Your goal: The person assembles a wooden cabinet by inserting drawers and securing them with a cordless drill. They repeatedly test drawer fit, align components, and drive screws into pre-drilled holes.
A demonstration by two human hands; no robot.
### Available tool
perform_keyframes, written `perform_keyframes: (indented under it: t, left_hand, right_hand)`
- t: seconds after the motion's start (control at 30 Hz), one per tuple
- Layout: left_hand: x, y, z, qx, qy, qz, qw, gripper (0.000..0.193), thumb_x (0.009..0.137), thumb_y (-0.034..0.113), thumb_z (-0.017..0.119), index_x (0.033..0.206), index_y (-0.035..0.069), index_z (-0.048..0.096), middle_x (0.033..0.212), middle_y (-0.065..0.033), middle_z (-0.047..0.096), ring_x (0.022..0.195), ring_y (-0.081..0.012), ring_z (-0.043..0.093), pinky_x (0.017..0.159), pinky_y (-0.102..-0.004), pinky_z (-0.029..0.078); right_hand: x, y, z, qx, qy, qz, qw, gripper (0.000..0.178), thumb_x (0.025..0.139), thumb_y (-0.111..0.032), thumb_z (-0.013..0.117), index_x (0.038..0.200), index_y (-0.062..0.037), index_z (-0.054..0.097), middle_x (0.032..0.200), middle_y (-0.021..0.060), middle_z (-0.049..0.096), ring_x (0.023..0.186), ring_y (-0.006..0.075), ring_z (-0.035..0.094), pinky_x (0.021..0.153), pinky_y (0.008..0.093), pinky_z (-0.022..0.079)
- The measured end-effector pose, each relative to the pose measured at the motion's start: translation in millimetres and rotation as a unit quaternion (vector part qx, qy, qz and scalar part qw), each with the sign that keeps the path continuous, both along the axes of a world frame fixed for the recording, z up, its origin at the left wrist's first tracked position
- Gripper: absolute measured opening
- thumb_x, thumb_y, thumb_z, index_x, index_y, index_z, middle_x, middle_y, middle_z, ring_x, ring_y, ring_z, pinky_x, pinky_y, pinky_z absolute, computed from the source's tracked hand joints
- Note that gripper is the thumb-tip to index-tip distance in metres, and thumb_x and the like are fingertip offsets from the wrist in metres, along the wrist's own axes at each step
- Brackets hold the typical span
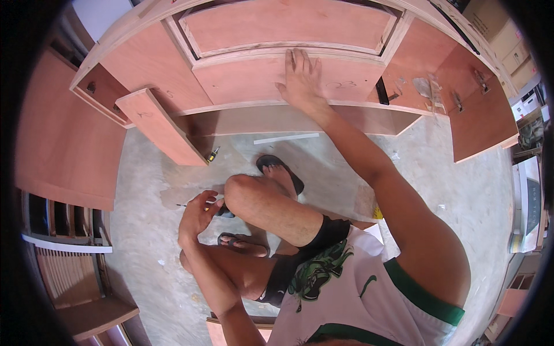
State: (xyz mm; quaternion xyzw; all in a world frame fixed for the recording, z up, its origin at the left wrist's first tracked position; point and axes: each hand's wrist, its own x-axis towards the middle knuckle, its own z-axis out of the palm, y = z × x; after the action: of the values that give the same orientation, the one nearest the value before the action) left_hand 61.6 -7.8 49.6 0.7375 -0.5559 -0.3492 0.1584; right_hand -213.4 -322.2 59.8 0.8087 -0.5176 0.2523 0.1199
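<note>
My right hand rests with its fingers stretched on the upper edge of a pinkish plywood drawer front in a long, low cabinet. Above that front is another plywood panel, set inside a pale-edged frame. Beside my bent knee, my left hand is closed around a thin tool with a dark tip. A bit of yellow shows at the fingers, but most of the tool is hidden. On the floor, a yellow-and-black screwdriver lies against the end of a tilted loose board.
At the right, a cabinet door hangs open with metal hinges; a black drawer slide is near it. A white strip lies on the concrete floor. Slatted wooden furniture stands at the left, with a large plywood panel beyond.
</note>
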Motion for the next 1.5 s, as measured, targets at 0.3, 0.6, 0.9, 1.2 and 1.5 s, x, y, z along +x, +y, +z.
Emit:
perform_keyframes:
  t: [0.3,0.6,0.9,1.2,1.5]
  left_hand:
    - [8,10,-10,-0.013,-0.006,0.000,1.000,0.041,0.093,0.027,0.072,0.122,-0.001,0.065,0.105,-0.0199,0.073,0.096,-0.0303,0.072,0.085,-0.0396,0.055]
    - [10,11,-9,-0.004,0.015,0.006,1.000,0.041,0.095,0.028,0.071,0.125,0.001,0.063,0.109,-0.0185,0.073,0.098,-0.0281,0.072,0.086,-0.0384,0.055]
    - [17,14,-12,-0.007,-0.011,0.007,1.000,0.044,0.096,0.032,0.070,0.127,0.003,0.063,0.111,-0.0161,0.073,0.096,-0.0252,0.073,0.084,-0.0364,0.055]
    - [16,26,-15,-0.015,-0.021,-0.009,1.000,0.046,0.096,0.034,0.070,0.127,0.001,0.063,0.113,-0.0179,0.072,0.098,-0.0267,0.072,0.086,-0.0379,0.055]
    - [16,36,-3,-0.008,-0.043,0.012,0.999,0.044,0.096,0.034,0.070,0.125,0.002,0.063,0.113,-0.0175,0.073,0.103,-0.0294,0.071,0.089,-0.0395,0.055]
  right_hand:
    - [3,3,-14,-0.057,-0.014,0.002,0.998,0.083,0.083,-0.030,0.071,0.149,0.0060,0.035,0.148,0.0213,0.042,0.141,0.0354,0.036,0.104,0.0545,0.033]
    - [-3,19,-20,-0.061,-0.016,0.022,0.998,0.082,0.081,-0.027,0.071,0.147,0.0080,0.037,0.145,0.0243,0.043,0.139,0.0370,0.038,0.102,0.0536,0.035]
    - [-4,63,-12,-0.054,-0.011,0.026,0.998,0.076,0.085,-0.025,0.067,0.146,0.0100,0.039,0.142,0.0242,0.046,0.137,0.0367,0.040,0.103,0.0529,0.035]
    - [-26,150,-18,0.008,-0.070,0.079,0.994,0.083,0.083,-0.029,0.071,0.147,0.0092,0.035,0.144,0.0259,0.040,0.137,0.0417,0.034,0.105,0.0570,0.028]
    - [-41,151,20,0.078,-0.096,0.094,0.988,0.073,0.083,-0.030,0.073,0.143,0.0014,0.046,0.141,0.0190,0.045,0.135,0.0357,0.039,0.104,0.0551,0.030]
